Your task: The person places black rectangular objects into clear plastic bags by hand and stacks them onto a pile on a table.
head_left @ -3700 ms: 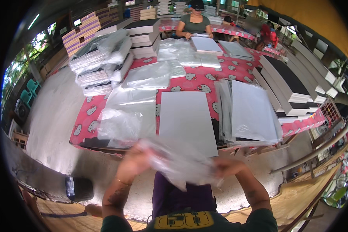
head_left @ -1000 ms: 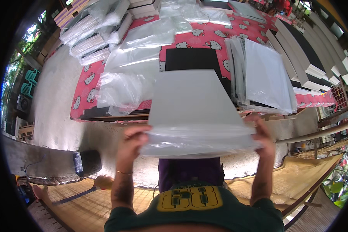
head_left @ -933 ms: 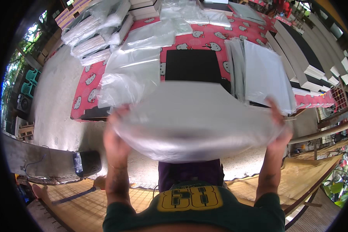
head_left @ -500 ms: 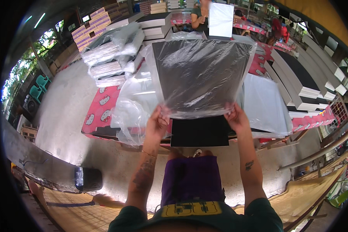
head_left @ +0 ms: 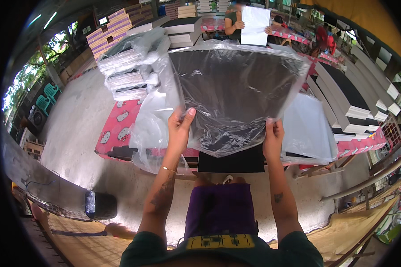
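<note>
A clear plastic bag [head_left: 216,144] with a large flat black panel [head_left: 231,84] in it is held up in front of me, tilted over the table. My left hand [head_left: 181,127] pinches the bag's near left edge, thumb on top. On the right, my right hand [head_left: 274,135] grips the opposite near corner between thumb and fingers. The near rim of the bag sags between my hands, past the panel's edge. Below it, another black panel [head_left: 231,164] juts out at the table's front edge.
Loose clear plastic [head_left: 153,127] lies left on the pink-covered table [head_left: 111,140]; pale plastic sheets [head_left: 305,129] lie right. Wrapped stacks [head_left: 124,80] stand behind left, black-topped white panels [head_left: 343,91] at right. Across, a co-worker holds a white panel [head_left: 255,26]. A black container [head_left: 103,205] stands on the floor.
The bag's near rim has loosened and now sags in a point toward me. My left hand has shifted up slightly with its thumb raised; the co-worker's hands now grip the white panel.
</note>
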Action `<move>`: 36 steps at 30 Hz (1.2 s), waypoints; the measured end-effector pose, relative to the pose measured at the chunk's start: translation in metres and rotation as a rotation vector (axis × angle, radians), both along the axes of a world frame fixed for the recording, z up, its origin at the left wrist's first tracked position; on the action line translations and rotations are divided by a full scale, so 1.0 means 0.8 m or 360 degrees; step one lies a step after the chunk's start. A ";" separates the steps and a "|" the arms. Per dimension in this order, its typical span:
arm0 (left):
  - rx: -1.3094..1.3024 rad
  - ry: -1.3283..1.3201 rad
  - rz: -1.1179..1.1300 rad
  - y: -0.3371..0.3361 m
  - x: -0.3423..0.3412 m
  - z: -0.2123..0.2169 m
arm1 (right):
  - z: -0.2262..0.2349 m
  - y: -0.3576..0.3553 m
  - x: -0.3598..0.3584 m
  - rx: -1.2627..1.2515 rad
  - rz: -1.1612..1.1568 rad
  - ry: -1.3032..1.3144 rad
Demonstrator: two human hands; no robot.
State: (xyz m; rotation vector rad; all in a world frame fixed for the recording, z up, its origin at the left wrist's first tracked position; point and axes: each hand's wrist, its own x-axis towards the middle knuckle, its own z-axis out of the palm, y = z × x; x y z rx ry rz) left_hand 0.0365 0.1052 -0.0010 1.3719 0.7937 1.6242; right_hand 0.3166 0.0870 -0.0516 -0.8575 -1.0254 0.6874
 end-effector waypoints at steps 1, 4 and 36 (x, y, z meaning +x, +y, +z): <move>-0.0037 -0.0088 -0.0026 0.003 0.010 -0.013 | -0.018 0.001 0.005 -0.0056 -0.0068 -0.0163; -0.0137 0.0182 0.0041 0.012 -0.001 -0.113 | -0.086 0.003 0.010 -0.0166 -0.0169 -0.0517; 0.0071 0.1862 0.1181 -0.035 -0.162 -0.111 | -0.035 -0.049 0.215 -0.0057 -0.1351 0.0904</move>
